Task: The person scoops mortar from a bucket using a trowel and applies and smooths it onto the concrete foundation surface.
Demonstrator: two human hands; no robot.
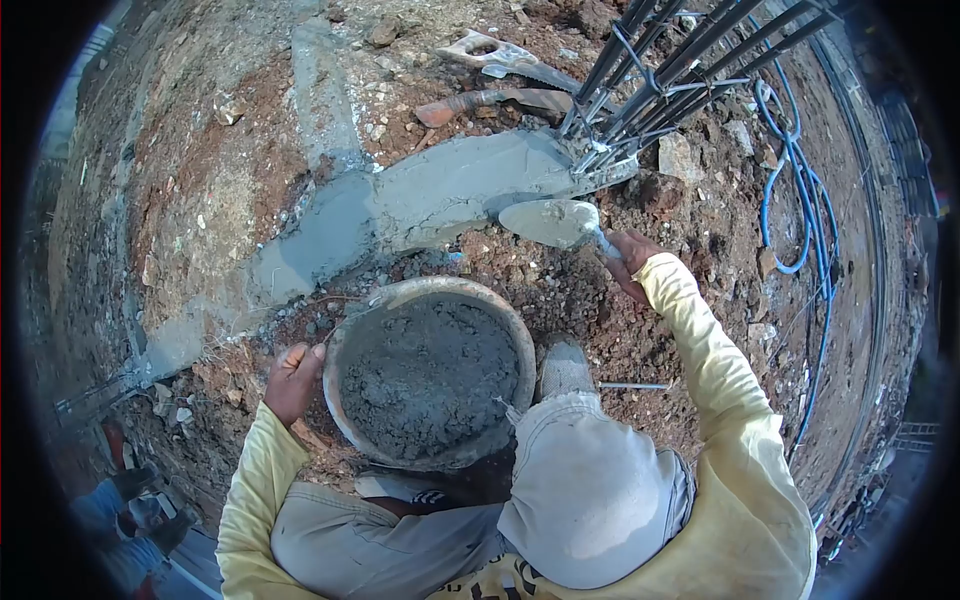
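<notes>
My right hand (pixel 630 265) is closed around the handle of a trowel (pixel 552 222). The trowel's mortar-smeared blade points left, at the near edge of a strip of wet grey mortar (pixel 465 185). Between my knees and that strip stands a round bucket (pixel 524 345), its rim crusted, holding wet mortar (pixel 430 375). My left hand (pixel 293 380) is closed like a fist right beside the bucket's left rim, thumb towards it. What its fingers grip, if anything, is hidden.
Upright steel rebar (pixel 665 80) rises at the strip's right end. Behind the strip lie a handsaw (pixel 515 62) and a machete-like blade with an orange handle (pixel 450 107). A blue hose (pixel 800 190) loops over the stony soil at right. Another person's legs (pixel 120 510) show at lower left.
</notes>
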